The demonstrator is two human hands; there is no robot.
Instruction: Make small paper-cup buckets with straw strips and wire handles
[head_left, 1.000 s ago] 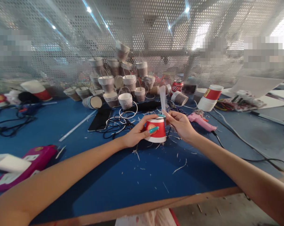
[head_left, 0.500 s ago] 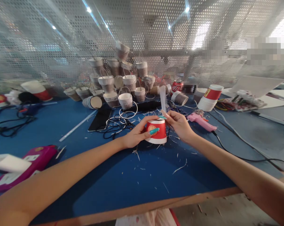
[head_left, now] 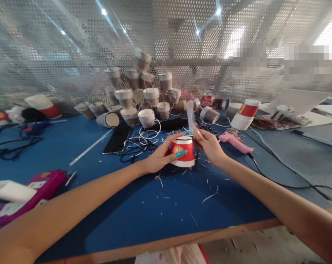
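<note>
A red and white paper cup (head_left: 189, 153) is upside down above the blue table, its wide rim downward. My left hand (head_left: 161, 156) wraps round it from the left, thumb with a teal nail on its front. At the cup's right upper edge, the fingers of my right hand (head_left: 209, 146) are pinched together. A bundle of thin whitish translucent strands (head_left: 190, 115) rises from those fingertips. A dark cord runs over the cup's top and hangs at its right side.
Stacked grey-white little buckets (head_left: 151, 96) stand behind. A pink glue gun (head_left: 234, 142) and stacked paper cups (head_left: 245, 114) are at the right. A black phone (head_left: 117, 140) and tangled black cable lie left of centre, a magenta object (head_left: 49, 179) at far left.
My right fingers have shifted slightly at the cup's upper edge, and a dark cord now shows across the cup's top. My left hand keeps hold of the cup.
</note>
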